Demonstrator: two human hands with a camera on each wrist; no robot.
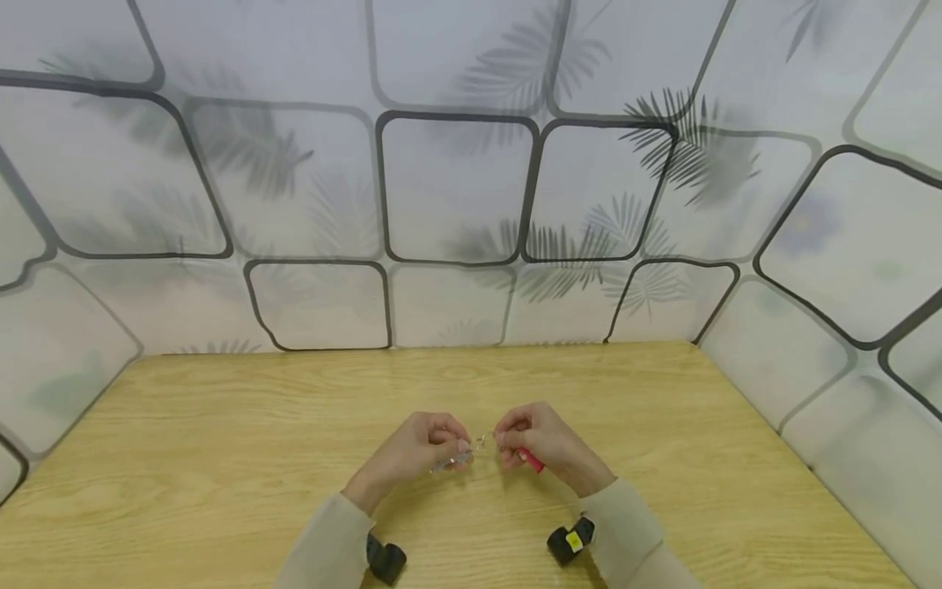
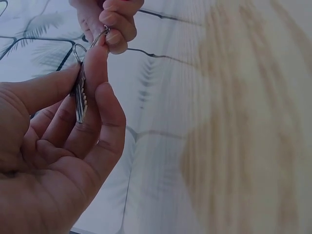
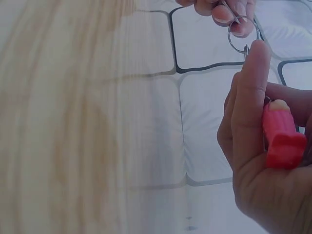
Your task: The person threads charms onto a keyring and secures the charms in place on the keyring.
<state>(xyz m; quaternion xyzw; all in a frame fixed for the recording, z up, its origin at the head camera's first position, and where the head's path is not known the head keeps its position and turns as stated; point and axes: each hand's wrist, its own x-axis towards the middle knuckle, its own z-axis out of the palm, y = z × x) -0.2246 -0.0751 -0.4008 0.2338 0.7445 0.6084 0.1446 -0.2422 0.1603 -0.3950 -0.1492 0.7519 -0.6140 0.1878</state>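
Observation:
My left hand (image 1: 423,448) pinches a silver key (image 2: 81,100) between thumb and fingers, with its toothed edge showing in the left wrist view. A thin metal split ring (image 3: 229,36) spans the small gap between the two hands. On the other side, my right hand (image 1: 550,446) pinches the metal link by the ring with thumb and index finger. A pink-and-red keychain charm (image 3: 282,134) joined to that link lies against its palm. How many keys hang from the ring is hidden by the left fingers. Both hands are held just above the table.
A light wood-grain table (image 1: 243,425) extends under and around the hands. White walls (image 1: 456,188) with dark rounded outlines and grey leaf prints stand behind it and at both sides. Black wrist cameras (image 1: 386,563) are strapped below the beige sleeves (image 1: 625,528).

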